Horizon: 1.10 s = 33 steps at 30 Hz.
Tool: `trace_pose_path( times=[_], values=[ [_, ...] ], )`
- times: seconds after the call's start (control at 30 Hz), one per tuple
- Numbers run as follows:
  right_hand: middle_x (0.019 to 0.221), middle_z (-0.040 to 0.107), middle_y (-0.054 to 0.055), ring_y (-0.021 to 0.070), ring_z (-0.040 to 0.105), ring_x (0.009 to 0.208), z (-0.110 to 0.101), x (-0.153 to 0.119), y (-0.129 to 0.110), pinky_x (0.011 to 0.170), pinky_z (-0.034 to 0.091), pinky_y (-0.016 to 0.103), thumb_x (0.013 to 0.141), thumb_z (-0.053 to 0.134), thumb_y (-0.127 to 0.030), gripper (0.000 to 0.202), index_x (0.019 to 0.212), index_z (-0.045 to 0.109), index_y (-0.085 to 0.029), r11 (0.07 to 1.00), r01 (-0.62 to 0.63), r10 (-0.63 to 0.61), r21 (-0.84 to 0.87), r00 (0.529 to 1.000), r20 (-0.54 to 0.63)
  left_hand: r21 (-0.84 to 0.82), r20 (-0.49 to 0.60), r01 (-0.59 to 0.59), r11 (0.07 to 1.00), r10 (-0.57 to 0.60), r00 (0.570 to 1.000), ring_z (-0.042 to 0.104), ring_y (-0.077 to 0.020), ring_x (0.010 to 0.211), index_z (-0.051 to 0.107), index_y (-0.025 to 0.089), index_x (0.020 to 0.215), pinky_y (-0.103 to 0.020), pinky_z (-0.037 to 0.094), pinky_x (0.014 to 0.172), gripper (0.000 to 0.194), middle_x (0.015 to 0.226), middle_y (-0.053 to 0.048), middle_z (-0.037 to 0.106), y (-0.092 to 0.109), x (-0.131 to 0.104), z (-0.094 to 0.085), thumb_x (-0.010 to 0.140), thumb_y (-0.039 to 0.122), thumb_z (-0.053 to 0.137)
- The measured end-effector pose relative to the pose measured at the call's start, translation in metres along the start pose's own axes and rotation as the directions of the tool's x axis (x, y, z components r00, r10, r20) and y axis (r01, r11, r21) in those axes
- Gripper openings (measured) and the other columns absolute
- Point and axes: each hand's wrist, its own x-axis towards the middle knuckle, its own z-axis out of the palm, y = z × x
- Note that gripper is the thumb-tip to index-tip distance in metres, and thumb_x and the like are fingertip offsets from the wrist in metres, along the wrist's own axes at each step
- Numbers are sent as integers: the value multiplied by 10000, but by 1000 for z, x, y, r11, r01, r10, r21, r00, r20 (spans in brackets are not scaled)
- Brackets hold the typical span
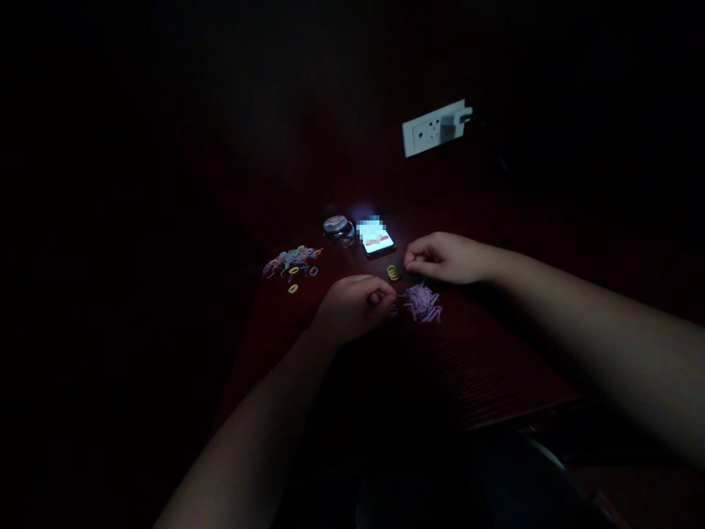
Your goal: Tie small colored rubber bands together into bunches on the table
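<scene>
In the head view, my left hand is closed in a pinch, and a thin purple hair tie shows at its fingertips. A tangled pile of purple hair ties lies just right of those fingertips. My right hand is also pinched, above and behind that pile; whatever its fingers hold is too small to make out. Between the two hands sits a small cluster of yellow hair ties. A few purple ties show partly beneath my left fingers.
A mixed pile of coloured hair ties lies at the left. Behind are a lidded round jar and a lit phone. A white power socket with a plug is on the wall. The dark red table is dimly lit.
</scene>
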Motion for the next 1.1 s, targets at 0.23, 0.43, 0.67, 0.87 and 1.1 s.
trace_pose_path(
  times=[0.23, 0.43, 0.67, 0.87, 1.1],
  values=[
    [638, 576, -14, 93, 478, 537, 0, 0, 3, 522, 333, 229, 794, 586, -313, 195, 885, 641, -150, 1000, -23, 22, 17, 999, 35, 0, 7, 1, 1000, -1, 1000, 575, -97, 653, 662, 189, 852, -235, 440, 619, 86, 729, 17, 642, 0, -1, 2, 844, 219, 582],
    [628, 570, -17, 92, 470, 533, 0, -1, 4, 516, 332, 232, 795, 597, -315, 187, 877, 647, -154, 1000, -17, 16, 23, 999, 28, 8, 40, 3, 1000, -3, 999, 590, -106, 682, 662, 201, 874, -250, 453, 643, 79, 759, 15, 653, 2, 0, 3, 836, 222, 596],
    [610, 565, -13, 103, 484, 531, 0, 0, 1, 516, 337, 250, 789, 616, -353, 213, 844, 650, -151, 1000, -22, 21, 14, 999, 42, 9, 55, -42, 999, 41, 998, 593, -108, 696, 654, 202, 870, -255, 463, 693, 56, 747, 15, 653, 8, 2, 5, 841, 239, 623],
    [602, 556, -21, 92, 467, 522, 1, 0, 3, 510, 330, 241, 807, 597, -381, 236, 832, 643, -150, 999, -9, 8, 39, 999, 38, 27, 54, -46, 999, 44, 998, 604, -121, 744, 667, 226, 876, -263, 459, 718, 52, 785, 19, 671, 14, 3, 9, 834, 249, 649],
    [603, 577, -14, 100, 487, 526, 1, 0, 3, 508, 342, 243, 803, 603, -377, 230, 826, 642, -152, 999, -12, 10, 45, 999, 37, 12, 69, -56, 998, 55, 996, 615, -134, 792, 655, 229, 907, -280, 463, 750, 65, 843, 11, 693, 14, 4, 12, 868, 245, 606]
  ],
)
